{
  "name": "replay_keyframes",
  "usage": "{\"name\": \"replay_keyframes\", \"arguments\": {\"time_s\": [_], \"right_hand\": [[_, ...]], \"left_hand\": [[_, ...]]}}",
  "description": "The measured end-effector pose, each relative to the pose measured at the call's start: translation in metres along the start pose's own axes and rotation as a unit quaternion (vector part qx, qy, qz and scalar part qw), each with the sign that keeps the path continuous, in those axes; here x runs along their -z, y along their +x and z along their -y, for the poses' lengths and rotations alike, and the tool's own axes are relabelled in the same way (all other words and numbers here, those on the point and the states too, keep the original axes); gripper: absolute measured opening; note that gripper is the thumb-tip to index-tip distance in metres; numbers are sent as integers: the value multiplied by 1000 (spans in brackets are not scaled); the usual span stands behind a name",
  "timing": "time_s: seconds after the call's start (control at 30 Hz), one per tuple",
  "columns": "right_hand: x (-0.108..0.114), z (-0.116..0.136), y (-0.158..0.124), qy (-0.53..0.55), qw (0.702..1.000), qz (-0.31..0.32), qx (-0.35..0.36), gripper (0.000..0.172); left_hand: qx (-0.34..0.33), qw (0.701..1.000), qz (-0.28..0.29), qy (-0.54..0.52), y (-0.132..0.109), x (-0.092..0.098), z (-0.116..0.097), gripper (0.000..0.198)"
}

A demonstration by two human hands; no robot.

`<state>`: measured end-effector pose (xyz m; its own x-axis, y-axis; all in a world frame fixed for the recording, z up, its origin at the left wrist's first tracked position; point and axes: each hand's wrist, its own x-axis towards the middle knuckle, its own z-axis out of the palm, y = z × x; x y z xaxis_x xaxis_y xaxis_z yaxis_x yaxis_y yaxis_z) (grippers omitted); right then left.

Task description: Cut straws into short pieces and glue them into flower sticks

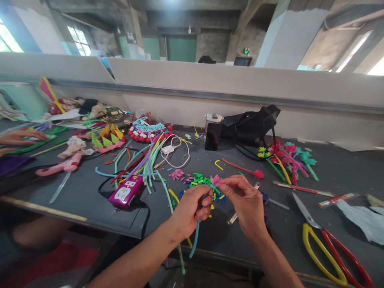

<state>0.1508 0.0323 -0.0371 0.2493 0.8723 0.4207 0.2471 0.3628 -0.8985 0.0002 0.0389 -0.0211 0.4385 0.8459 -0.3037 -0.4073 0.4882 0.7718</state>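
Observation:
My left hand [190,208] is closed around the blue stem [195,242] of a small flower that looks made of pipe cleaner. Its pink petals [215,180] stick up above the thumb and forefinger. The thumb and fingertips of my right hand [247,200] pinch the petals' right side. Just behind both hands lies a pile of short cut pieces [199,179] in green, blue and yellow, partly hidden by them. A few pink pieces [177,174] are left of the pile. An orange stem with a red flower head [258,174] lies beyond my right hand.
Large scissors [322,234] lie open at right, below a bunch of colourful flowers [291,158]. A purple box [127,192], long loose stems [150,160] and a pink glue gun [61,166] are at left. Another person's hand [22,137] works at far left. A black bag [252,126] sits behind.

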Motion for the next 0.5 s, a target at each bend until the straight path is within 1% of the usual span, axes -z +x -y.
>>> {"name": "replay_keyframes", "arguments": {"time_s": [0.23,0.5], "right_hand": [[-1,-3,-2,-30,1000,-7,2,8],[-2,0,-3,-34,999,-17,-6,9]], "left_hand": [[6,1000,2,4,-1,-1,0,24],[10,1000,3,6,-1,-1,1,22]]}}
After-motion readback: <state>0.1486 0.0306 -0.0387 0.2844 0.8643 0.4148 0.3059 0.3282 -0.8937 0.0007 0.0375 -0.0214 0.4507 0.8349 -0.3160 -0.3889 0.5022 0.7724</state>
